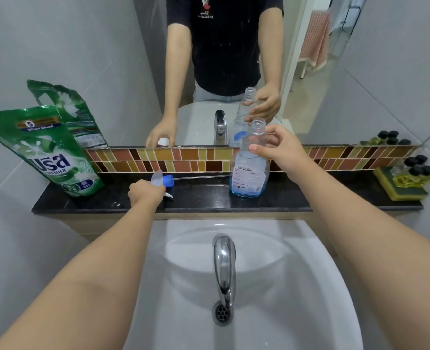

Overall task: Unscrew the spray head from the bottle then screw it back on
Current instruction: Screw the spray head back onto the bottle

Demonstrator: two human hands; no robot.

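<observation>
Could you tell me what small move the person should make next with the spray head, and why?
Probably lift the spray head with the left hand and bring its dip tube to the open neck of the bottle. The head is off and lies on the black ledge, the neck is uncapped, and the right hand steadies the upright bottle, so threading the tube in comes before screwing on.

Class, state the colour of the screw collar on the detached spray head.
Blue, on the spray head in the left hand; head view.
</observation>
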